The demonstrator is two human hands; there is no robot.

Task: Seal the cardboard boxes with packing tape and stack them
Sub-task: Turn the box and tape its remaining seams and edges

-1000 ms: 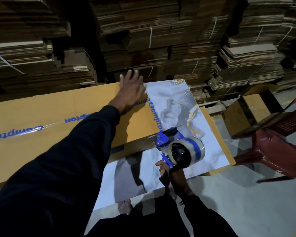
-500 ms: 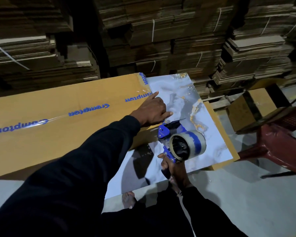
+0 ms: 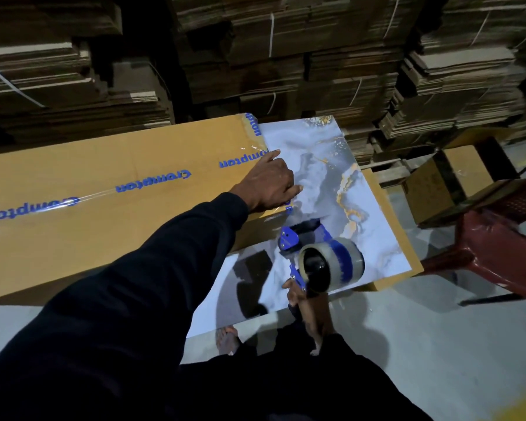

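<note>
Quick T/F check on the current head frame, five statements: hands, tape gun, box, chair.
1. The right hand grips the tape gun by its handle. True.
2. The left hand is lifted clear of the box. False: it rests on the box's end, forefinger stretched along the taped edge.
3. A strip of clear tape runs along the top of the box. True.
4. The tape gun is pressed onto the box. False: it is held off the box, over the marble-patterned board.
5. A green chair stands at the right. False: the chair is red.
</note>
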